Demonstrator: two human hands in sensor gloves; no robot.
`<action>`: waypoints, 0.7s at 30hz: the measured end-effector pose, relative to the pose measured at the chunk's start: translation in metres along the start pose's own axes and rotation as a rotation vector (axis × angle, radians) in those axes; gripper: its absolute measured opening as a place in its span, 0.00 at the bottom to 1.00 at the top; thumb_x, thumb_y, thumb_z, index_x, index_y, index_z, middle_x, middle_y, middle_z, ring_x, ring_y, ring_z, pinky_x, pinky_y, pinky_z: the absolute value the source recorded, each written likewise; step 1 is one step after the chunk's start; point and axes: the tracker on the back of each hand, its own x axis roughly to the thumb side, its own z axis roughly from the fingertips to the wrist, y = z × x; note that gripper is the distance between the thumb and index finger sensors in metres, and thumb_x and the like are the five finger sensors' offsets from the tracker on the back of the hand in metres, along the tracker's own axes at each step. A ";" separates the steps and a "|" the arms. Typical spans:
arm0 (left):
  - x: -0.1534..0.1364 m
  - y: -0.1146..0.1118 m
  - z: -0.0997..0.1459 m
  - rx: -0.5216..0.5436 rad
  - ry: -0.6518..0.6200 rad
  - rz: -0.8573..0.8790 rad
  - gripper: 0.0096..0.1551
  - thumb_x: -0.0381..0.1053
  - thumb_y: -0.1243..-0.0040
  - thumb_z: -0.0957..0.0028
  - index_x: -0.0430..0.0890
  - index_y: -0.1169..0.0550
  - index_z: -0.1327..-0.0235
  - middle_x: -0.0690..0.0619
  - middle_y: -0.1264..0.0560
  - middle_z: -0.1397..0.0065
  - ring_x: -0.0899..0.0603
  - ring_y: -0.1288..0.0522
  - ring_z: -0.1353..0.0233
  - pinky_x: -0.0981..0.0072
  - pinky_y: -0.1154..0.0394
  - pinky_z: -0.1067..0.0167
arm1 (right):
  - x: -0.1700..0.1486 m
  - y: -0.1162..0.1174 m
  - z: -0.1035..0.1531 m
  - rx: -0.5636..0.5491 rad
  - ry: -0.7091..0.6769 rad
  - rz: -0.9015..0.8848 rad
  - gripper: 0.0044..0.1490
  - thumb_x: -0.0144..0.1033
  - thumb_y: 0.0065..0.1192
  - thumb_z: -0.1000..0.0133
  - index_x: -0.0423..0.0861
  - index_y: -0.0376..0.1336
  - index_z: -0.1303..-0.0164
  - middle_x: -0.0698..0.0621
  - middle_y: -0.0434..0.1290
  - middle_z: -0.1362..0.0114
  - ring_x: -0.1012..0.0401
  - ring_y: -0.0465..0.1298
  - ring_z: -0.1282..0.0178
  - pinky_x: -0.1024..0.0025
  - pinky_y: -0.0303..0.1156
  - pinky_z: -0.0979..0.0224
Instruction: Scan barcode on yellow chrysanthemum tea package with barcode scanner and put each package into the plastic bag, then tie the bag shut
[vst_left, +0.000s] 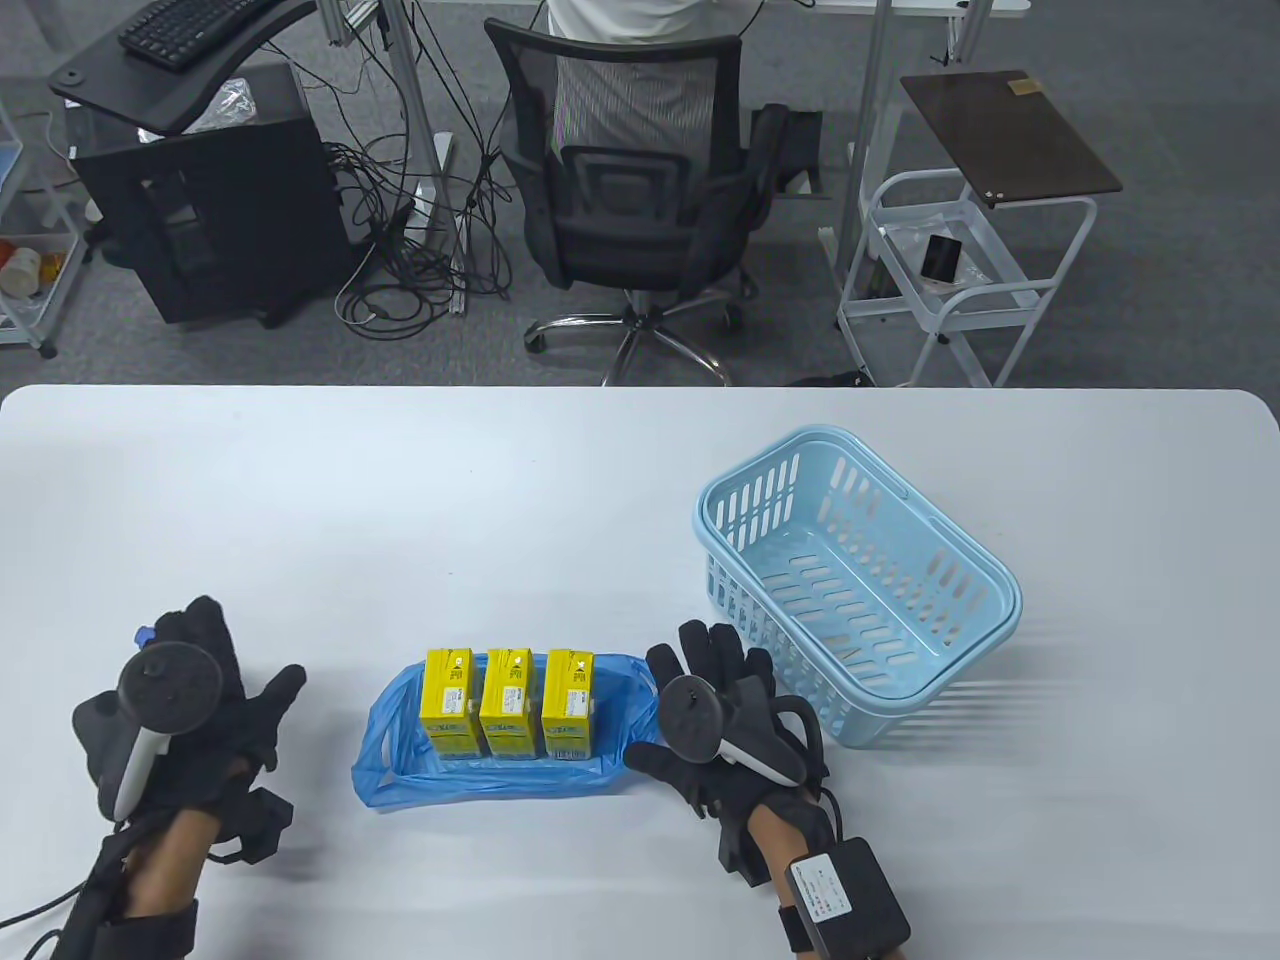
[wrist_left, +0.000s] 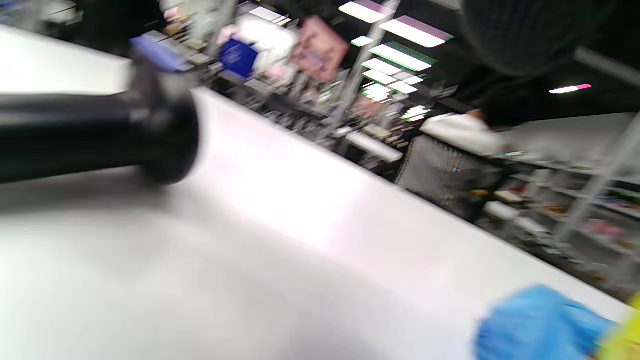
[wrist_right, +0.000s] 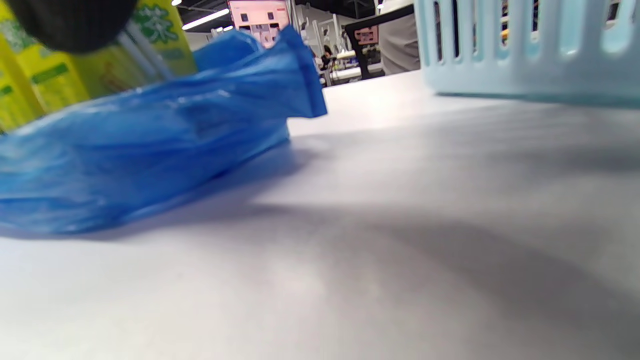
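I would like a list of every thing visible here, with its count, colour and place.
tea packages: three, yellow, upright in a row inside the open plastic bag
plastic bag: one, blue, on the table between the two hands, not tied
basket: one, light blue, on the table to the right of the bag, nothing visible in it
table: one, white
office chair: one, black, beyond the table
trolley: one, white, beyond the table at right
left hand: black glove, left of the bag, holds nothing
right hand: black glove, between bag and basket, fingers straight
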 end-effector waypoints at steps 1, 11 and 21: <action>0.005 -0.001 0.001 0.015 -0.048 -0.026 0.63 0.73 0.44 0.59 0.54 0.64 0.25 0.47 0.66 0.17 0.28 0.64 0.17 0.31 0.52 0.23 | 0.000 -0.001 0.000 -0.009 -0.001 -0.002 0.61 0.72 0.50 0.62 0.54 0.35 0.25 0.42 0.30 0.18 0.38 0.35 0.19 0.31 0.38 0.21; 0.028 -0.034 0.001 -0.112 -0.325 -0.126 0.59 0.78 0.48 0.66 0.65 0.61 0.26 0.59 0.69 0.17 0.37 0.73 0.17 0.34 0.61 0.21 | 0.005 -0.005 0.004 -0.054 0.021 0.008 0.61 0.72 0.50 0.61 0.54 0.36 0.25 0.42 0.30 0.18 0.38 0.35 0.19 0.32 0.39 0.20; 0.005 -0.056 -0.014 -0.354 -0.195 -0.209 0.67 0.86 0.61 0.74 0.61 0.70 0.29 0.52 0.77 0.21 0.35 0.80 0.22 0.30 0.67 0.26 | 0.004 -0.006 0.006 -0.043 0.061 0.020 0.60 0.71 0.51 0.61 0.53 0.36 0.25 0.41 0.31 0.18 0.37 0.36 0.19 0.32 0.40 0.21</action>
